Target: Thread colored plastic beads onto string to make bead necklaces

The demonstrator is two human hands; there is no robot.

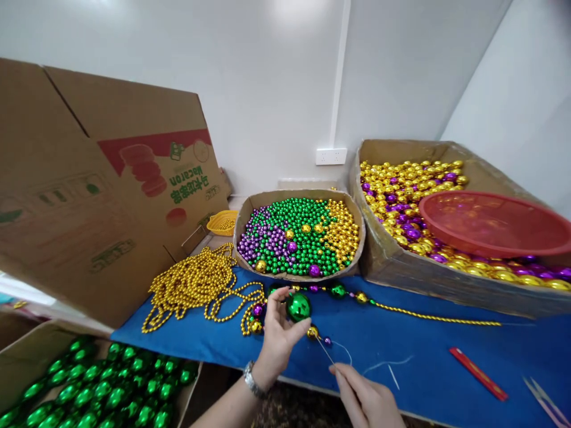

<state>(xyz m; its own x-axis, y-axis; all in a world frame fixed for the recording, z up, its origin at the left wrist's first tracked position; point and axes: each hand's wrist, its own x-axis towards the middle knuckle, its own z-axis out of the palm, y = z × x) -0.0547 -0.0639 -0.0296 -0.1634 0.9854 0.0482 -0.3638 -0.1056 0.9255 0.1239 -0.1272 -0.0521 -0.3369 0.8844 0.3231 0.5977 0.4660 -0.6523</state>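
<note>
Nearest, the right hand's fingers (339, 370) pinch a thin needle (326, 352), its tip angled forward to a gold bead (313, 332); the grip seems meant to keep the point under control. White thread (348, 351) loops just right of it. Ahead and to the left, the left hand (277, 337) curls thumb and fingers round a large green bead (298, 308), probably steadying it. Just beyond those fingers, a beaded strand (338, 290) stretches rightward along the blue-covered counter (414, 351). Farther off, a box (298, 194) of mixed small beads stands, presumably within easy reach.
</note>
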